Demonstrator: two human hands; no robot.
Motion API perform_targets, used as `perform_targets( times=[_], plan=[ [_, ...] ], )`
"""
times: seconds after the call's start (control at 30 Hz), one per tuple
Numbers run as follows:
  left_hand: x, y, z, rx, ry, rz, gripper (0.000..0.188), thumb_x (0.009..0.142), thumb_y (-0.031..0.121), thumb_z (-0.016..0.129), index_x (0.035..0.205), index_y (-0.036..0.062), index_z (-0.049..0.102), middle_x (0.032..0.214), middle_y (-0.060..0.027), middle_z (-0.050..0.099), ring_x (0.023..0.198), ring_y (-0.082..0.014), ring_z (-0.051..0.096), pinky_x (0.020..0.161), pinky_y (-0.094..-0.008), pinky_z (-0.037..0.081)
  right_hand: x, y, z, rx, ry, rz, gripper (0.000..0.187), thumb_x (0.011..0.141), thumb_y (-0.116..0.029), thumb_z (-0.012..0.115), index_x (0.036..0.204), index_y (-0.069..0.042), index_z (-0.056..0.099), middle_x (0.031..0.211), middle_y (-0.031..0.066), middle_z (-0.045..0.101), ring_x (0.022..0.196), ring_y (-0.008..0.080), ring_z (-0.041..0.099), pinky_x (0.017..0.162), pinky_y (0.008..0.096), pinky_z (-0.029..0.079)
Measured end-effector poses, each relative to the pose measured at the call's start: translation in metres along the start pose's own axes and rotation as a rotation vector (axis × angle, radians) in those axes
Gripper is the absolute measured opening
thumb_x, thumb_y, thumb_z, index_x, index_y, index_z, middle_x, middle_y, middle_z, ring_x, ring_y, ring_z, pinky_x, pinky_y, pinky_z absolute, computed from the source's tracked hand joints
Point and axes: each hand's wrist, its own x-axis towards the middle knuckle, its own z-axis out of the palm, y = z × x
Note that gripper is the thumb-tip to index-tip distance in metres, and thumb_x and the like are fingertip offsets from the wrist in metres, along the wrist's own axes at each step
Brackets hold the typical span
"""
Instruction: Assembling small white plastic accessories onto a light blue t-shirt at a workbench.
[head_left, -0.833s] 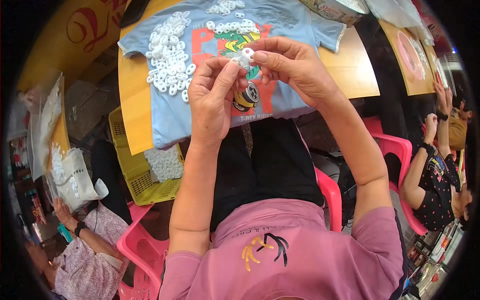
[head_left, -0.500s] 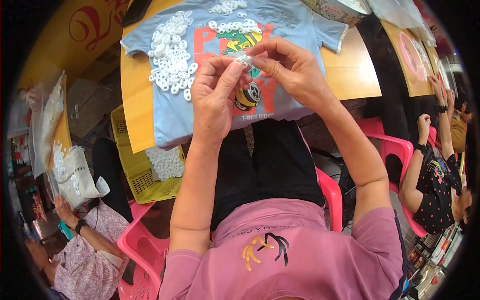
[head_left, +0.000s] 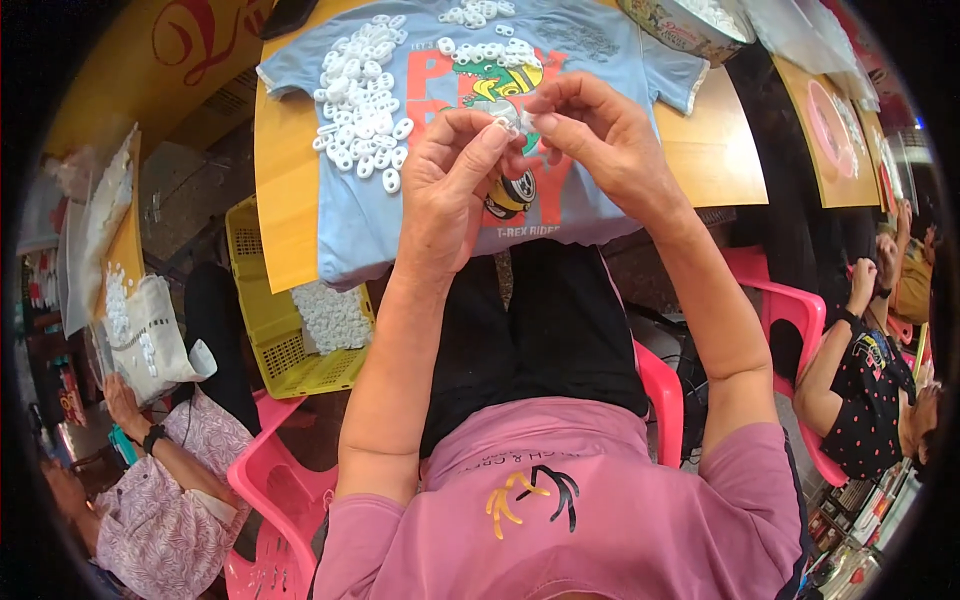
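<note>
Above a blue printed T-shirt (head_left: 345,225) spread over the table, my two hands meet close together. My left hand (head_left: 447,190) pinches a small white plastic piece (head_left: 510,127) between thumb and forefinger. Just beside it, my right hand (head_left: 615,150) has thumb and forefinger closed on another small white piece (head_left: 527,120). On the shirt's left side lies a loose heap of white oval plastic pieces with two holes (head_left: 360,95). A smaller cluster of white pieces (head_left: 495,52) sits beyond my fingers, and another group (head_left: 476,12) lies at the far edge.
A yellow plastic crate (head_left: 285,370) with white pieces (head_left: 332,318) stands low on the left. At the far right of the table is a round tin (head_left: 690,28) holding white bits. Co-workers sit on pink chairs (head_left: 275,500) at both sides, near other tables.
My fingertips have drawn slightly apart, so a small gap shows between the white pieces. The whole view has shifted a little. A co-worker's hands on the right have come closer together.
</note>
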Motion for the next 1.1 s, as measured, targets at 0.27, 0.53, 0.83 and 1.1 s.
perform_targets(
  times=[0.27,0.53,0.83,1.1],
  plan=[
    [0.0,-0.001,-0.002,0.054,-0.035,-0.016,0.012,0.093,0.009,0.063,0.098,-0.0001,0.056,0.088,-0.0109,0.065,0.074,-0.0133,0.061,0.069,-0.026,0.051,-0.003,-0.009,0.002,0.072,0.003,-0.036,0.021,0.093,-0.009,0.056,0.112,0.001,0.057,0.098,0.0051,0.061,0.078,0.0114,0.057,0.074,0.0262,0.047],
    [-0.001,-0.002,-0.002,0.046,-0.015,0.003,0.012,0.092,0.009,0.063,0.098,0.0002,0.056,0.088,-0.0106,0.065,0.073,-0.0127,0.06,0.068,-0.0247,0.05,-0.002,-0.004,0.0,0.069,-0.012,-0.014,0.026,0.094,-0.013,0.059,0.116,0.001,0.06,0.091,0.0047,0.062,0.079,0.0106,0.058,0.075,0.0254,0.048],
    [-0.001,-0.004,0.001,0.136,0.027,0.034,0.012,0.093,0.009,0.063,0.098,0.0004,0.057,0.085,-0.0076,0.065,0.07,-0.0098,0.058,0.066,-0.0231,0.049,-0.005,-0.001,0.001,-0.019,-0.001,-0.073,0.026,0.097,-0.01,0.058,0.12,0.003,0.06,0.093,0.0041,0.063,0.08,0.0092,0.057,0.074,0.024,0.048],
    [-0.001,-0.006,0.001,0.168,0.035,0.06,0.012,0.093,0.009,0.064,0.099,0.0005,0.058,0.082,-0.0047,0.064,0.068,-0.0077,0.057,0.063,-0.0211,0.048,-0.008,-0.003,0.008,-0.249,0.043,-0.198,0.024,0.096,-0.007,0.059,0.118,0.003,0.06,0.106,0.0038,0.065,0.083,0.0074,0.057,0.074,0.0219,0.049]
  ],
)
